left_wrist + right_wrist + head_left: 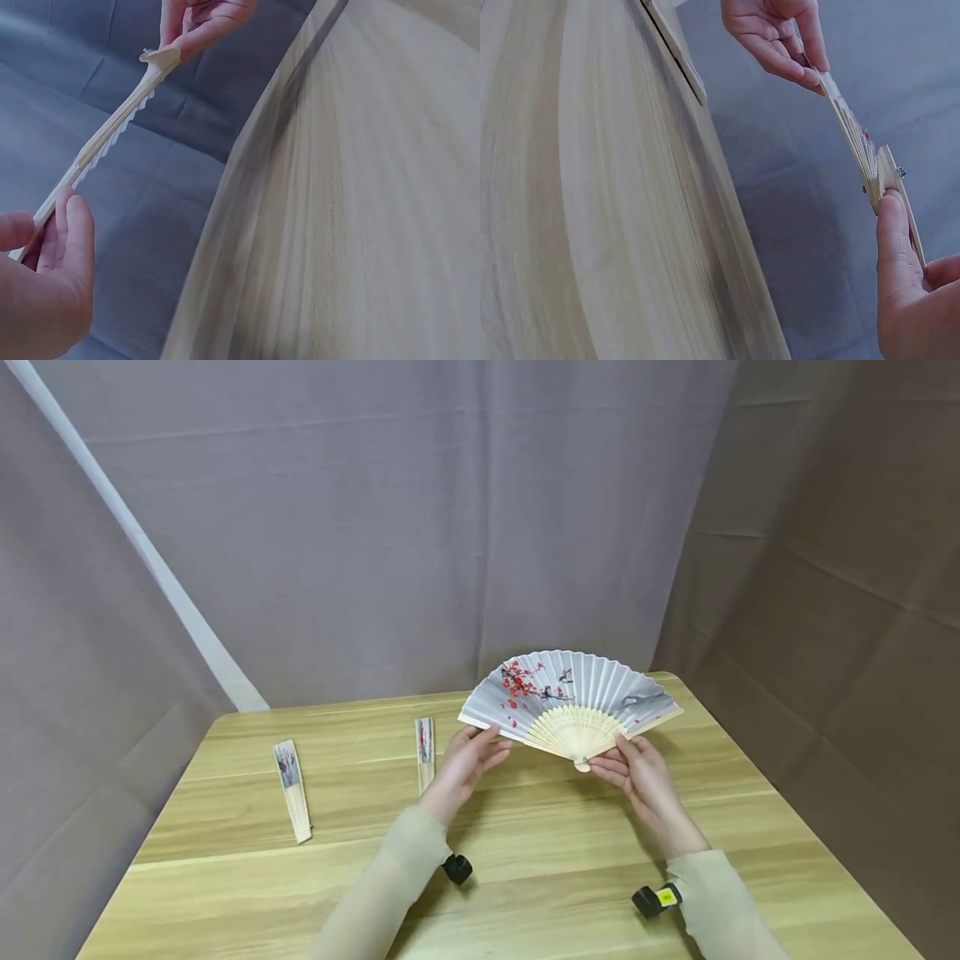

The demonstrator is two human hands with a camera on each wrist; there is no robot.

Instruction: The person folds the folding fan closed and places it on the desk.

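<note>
Both hands [555, 768] gripping spread fan [570, 697], 2 folded fans [292, 789] head-view only

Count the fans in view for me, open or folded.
3: one open fan held above the table by the left hand and right hand; two folded fans lying left, and.

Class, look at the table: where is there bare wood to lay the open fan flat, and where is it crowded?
Bare wood runs along the near edge of the table and at its right side, beyond the right hand. The left part is crowded: two folded fans lie beside the left hand. Both hands hold the open fan.
</note>
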